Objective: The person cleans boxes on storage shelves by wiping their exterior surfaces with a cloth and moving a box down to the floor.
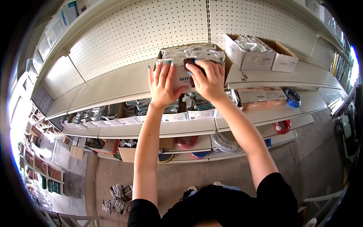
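Note:
An open-topped cardboard box with dark lettering on its front stands on the upper shelf, filled with clear plastic-wrapped packets. My left hand lies against the front of this box near its left side, fingers stretched out and thumb apart. In my right hand is a dark brown cloth, bunched under bent fingers at the box's upper front edge. Part of the cloth and of the lettering is hidden behind that hand.
Two white boxes stand to the right on the same shelf. Below is a shelf row of boxes with packets, plus a blue coil. Lower shelves hold more coils, including a red one. Loose packets lie on the floor.

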Demonstrator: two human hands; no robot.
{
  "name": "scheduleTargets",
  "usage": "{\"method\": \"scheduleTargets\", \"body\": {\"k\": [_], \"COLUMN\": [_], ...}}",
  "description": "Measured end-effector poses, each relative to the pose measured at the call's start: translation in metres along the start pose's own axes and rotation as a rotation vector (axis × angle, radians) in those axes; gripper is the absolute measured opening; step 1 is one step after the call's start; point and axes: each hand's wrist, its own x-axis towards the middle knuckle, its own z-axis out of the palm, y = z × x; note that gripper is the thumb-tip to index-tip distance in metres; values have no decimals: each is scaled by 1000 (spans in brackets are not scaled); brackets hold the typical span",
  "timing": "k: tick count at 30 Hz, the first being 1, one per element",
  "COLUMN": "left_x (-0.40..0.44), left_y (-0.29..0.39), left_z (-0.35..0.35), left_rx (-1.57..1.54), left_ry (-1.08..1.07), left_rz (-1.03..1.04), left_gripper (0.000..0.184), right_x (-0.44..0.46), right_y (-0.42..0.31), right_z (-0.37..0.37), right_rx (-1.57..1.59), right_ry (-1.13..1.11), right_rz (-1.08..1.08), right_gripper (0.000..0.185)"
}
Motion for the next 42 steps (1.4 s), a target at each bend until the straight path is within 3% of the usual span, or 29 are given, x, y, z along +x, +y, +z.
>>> {"method": "scheduleTargets", "body": {"k": [6, 13, 21, 23, 33, 42], "left_x": [4, 2, 1, 0, -1, 0], "left_y": [1, -3, -1, -1, -4, -4], "left_z": [-5, -1, -1, 1, 5, 1], "left_rx": [-40, -51, -21, -35, -45, -41], "left_ry": [10, 25, 18, 23, 71, 32], "left_rz": [46, 68, 47, 46, 72, 87], "left_gripper": [99, 95, 96, 97, 95, 100], "right_x": [-57, -58, 17, 5, -91, -4], "right_y": [-10, 2, 30, 27, -3, 29], "right_z": [-12, -17, -1, -1, -25, -5], "right_rx": [-5, 67, -2, -13, 121, 32], "right_ry": [-79, -103, 20, 40, -104, 120], "right_rz": [-120, -248, -32, -26, -107, 249], "right_gripper": [24, 23, 29, 23, 25, 24]}}
